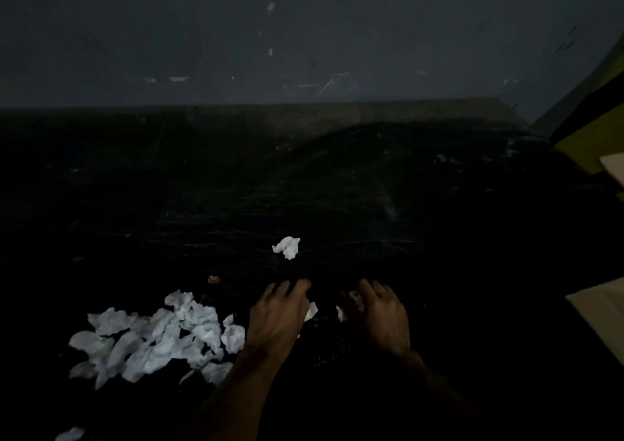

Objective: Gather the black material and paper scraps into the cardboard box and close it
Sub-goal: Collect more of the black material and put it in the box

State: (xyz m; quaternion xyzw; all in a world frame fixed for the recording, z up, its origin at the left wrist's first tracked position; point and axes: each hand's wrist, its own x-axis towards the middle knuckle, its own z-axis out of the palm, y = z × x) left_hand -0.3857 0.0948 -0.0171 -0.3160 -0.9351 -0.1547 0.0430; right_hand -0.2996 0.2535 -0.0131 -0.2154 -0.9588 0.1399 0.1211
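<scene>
A person's left hand [280,312] and right hand [381,315] rest on black material [337,204] beside paper scraps [162,339]; neither grip is readable. In this gloom, the far scrap [287,247] could be missed.

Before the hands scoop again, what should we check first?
1. The pile of paper scraps packed away: not ok, it lies left of the left hand.
2. The lone scrap collected: not ok, it lies beyond both hands.
3. The right hand gripping the small scrap by its fingers: cannot tell, too dark.
4. The cardboard box open and ready: cannot tell, only pale edges show at far right.
5. The black material fully gathered: cannot tell, it blends into the dark.
</scene>
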